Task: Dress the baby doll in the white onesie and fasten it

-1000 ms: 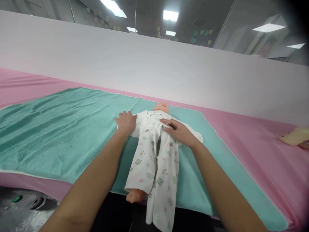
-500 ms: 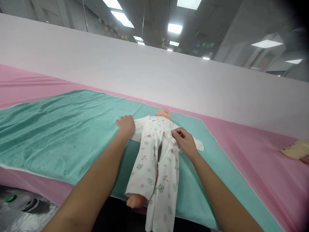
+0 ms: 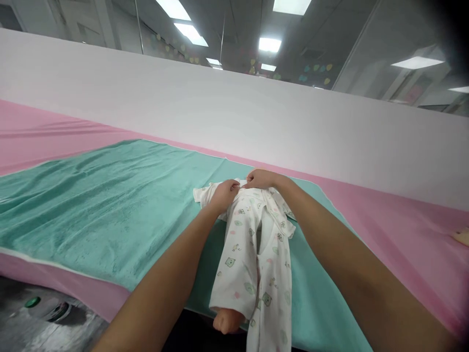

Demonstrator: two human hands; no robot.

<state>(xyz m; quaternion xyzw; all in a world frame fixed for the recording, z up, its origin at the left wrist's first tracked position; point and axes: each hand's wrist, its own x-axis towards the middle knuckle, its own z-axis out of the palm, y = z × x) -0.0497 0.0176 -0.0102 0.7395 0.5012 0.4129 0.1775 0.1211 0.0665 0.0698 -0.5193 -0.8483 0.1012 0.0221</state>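
A baby doll (image 3: 227, 321) lies on its back on a teal blanket (image 3: 120, 210), one bare foot toward me. It wears a white baby romper (image 3: 238, 249) with a small animal and leaf print. My left hand (image 3: 225, 194) is closed at the romper's upper chest, fingertips pinching the fabric. Right beside it, near the neckline, my right hand (image 3: 261, 179) is also closed on the cloth, and it hides the doll's head. One trouser leg hangs past the blanket's near edge, with no foot showing from it.
Pink cloth (image 3: 388, 220) lies under the blanket. A white wall panel (image 3: 220, 112) with glass above runs along the back. At lower left, a clear bottle with a green cap (image 3: 33, 302) lies below the edge. A pale object (image 3: 462, 236) sits at far right.
My left hand has left the romper's sleeve and moved right to the chest. My right hand has gone up from the front flap to the neckline. The view has shifted slightly.
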